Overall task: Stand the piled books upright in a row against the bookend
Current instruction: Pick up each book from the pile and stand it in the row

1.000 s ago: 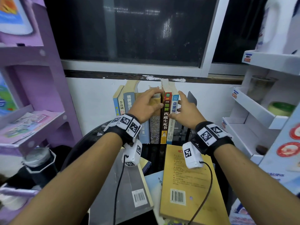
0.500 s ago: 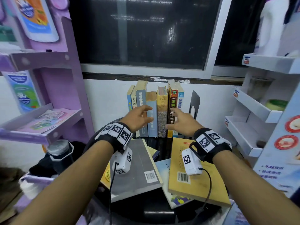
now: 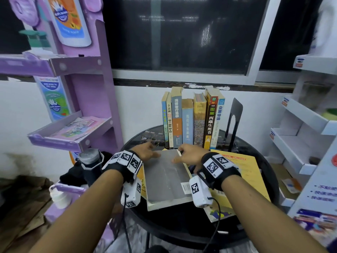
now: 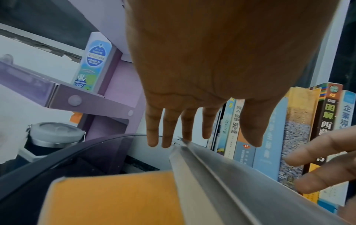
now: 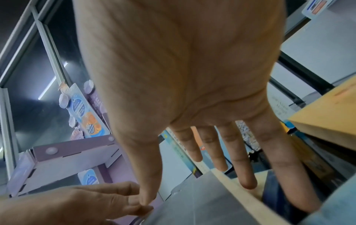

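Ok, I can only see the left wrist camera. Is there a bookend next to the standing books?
Observer: Yes, a black bookend stands just right of the row.
Operator: How many books are up already?
Observer: The head view shows seven standing books.
Operator: Any more flat ones besides the gray and orange ones?
Observer: A big yellow book lies flat to the right of the gray book.
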`<state>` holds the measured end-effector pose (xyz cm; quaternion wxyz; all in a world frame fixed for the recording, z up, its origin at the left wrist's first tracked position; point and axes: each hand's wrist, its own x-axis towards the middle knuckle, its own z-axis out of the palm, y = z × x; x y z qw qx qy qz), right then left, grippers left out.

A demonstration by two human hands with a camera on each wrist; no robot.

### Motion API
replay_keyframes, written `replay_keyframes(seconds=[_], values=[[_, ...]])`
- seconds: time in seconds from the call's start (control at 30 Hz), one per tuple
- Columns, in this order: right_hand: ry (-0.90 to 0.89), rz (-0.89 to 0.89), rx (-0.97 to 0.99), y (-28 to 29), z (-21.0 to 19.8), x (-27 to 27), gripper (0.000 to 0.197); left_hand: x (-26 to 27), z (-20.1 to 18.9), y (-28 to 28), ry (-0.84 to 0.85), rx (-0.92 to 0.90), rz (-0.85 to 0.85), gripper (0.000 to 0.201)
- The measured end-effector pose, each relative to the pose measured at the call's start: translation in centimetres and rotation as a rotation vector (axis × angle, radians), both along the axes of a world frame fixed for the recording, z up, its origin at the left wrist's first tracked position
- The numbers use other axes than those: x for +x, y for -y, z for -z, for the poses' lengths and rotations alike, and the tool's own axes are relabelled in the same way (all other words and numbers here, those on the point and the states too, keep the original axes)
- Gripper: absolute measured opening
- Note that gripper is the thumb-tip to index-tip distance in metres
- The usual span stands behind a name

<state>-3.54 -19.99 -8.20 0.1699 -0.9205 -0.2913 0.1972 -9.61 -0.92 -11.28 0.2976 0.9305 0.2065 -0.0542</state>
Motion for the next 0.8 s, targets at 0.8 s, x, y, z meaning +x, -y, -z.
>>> replay_keyframes(seconds=[0.8], values=[[-0.079,0.15,0.007,-1.6,1.9,-0.4,0.083,-0.7,1.2,-0.8,0.154,-0.086,-0.207,0.076]])
